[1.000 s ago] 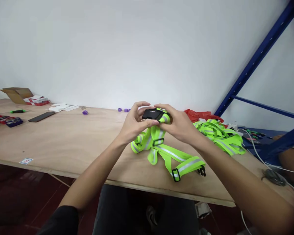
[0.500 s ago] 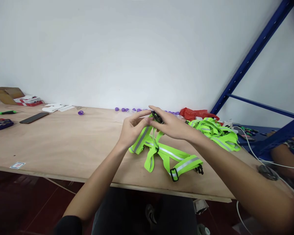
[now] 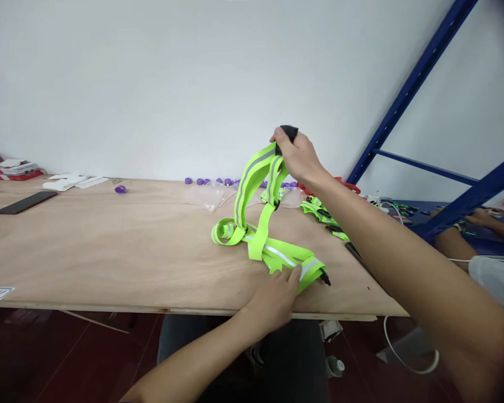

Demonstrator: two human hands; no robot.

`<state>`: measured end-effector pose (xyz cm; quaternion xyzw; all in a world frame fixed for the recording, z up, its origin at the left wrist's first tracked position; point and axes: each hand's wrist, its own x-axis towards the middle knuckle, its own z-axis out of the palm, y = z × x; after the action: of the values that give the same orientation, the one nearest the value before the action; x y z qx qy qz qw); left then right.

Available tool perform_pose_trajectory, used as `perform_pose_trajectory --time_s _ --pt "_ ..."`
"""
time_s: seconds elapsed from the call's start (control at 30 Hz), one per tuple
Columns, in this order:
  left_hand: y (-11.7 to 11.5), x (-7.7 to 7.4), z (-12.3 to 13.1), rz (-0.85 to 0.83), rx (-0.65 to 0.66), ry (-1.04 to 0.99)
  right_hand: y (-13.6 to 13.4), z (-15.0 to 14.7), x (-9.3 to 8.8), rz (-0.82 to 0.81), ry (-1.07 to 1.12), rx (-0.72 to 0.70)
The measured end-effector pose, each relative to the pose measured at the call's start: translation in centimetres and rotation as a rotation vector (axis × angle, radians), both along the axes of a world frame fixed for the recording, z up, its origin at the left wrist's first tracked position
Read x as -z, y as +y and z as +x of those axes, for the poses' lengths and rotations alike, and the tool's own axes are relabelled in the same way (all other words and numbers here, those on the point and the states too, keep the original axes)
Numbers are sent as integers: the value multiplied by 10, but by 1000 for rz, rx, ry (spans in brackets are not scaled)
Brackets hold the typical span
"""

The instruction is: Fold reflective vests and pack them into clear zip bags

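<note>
The right hand (image 3: 296,152) pinches the reflective strap harness (image 3: 258,224) by its black buckle, lifted at 12 o'clock; the left hand (image 3: 277,294) presses its lower end onto the table (image 3: 109,252) at 6 o'clock; straightening seems underway, needing steady tension.

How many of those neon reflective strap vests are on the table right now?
2. One vest hangs from the right hand, its lower end under the left hand; another bundle lies behind the right forearm, partly hidden, maybe several.

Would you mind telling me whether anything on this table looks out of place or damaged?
Nothing stands out as damaged. Small purple caps lie scattered loosely along the wall edge of the table.
</note>
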<state>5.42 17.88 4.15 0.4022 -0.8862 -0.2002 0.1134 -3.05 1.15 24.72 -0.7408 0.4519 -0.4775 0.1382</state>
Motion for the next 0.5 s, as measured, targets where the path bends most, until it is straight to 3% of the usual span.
perform_pose_trajectory --time_s 0.17,0.27,0.4,0.5 --pt "7 0 62 -36 30 -96 -27 -46 -23 -38 -123 288" --pt "9 -4 107 -80 96 -151 -35 -79 -24 -6 -208 445" --pt "-3 -32 184 -256 72 16 -35 -131 -13 115 -209 571" --pt "-18 -61 267 -381 -166 149 -34 -188 -7 207 35 768"
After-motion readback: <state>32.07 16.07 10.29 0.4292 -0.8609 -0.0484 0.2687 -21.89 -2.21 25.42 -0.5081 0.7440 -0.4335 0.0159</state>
